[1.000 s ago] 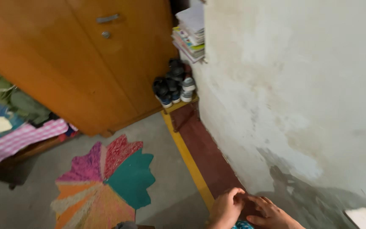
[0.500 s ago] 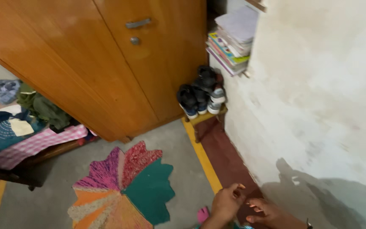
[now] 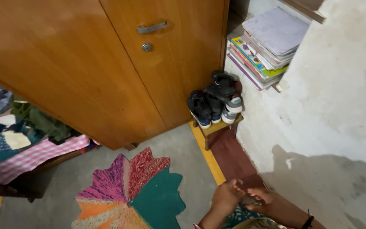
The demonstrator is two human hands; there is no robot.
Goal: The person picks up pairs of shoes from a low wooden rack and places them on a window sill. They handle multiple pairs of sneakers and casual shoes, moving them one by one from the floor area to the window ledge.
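My left hand (image 3: 225,197) and my right hand (image 3: 268,203) meet at the bottom edge of the head view, low over the dark red floor strip beside the wall. The left hand's fingers are curled, and their tips touch the outstretched fingers of the right hand. A piece of teal patterned cloth (image 3: 239,215) lies just beneath both hands. Whether either hand pinches it or anything else is too small to tell. A dark band (image 3: 307,221) sits on my right wrist.
A wooden wardrobe (image 3: 106,72) with a metal handle (image 3: 151,28) fills the upper left. Dark shoes (image 3: 214,101) sit on a low wooden stool (image 3: 217,127). Stacked books (image 3: 267,42) rest in a wall niche. A colourful fan-shaped mat (image 3: 132,191) lies on the floor, and a bed with clothes (image 3: 18,140) is at left.
The view has swung so the wardrobe, shoes and books sit further right and lower. My hands stay together at the bottom edge, and the patterned cloth shows more beneath them.
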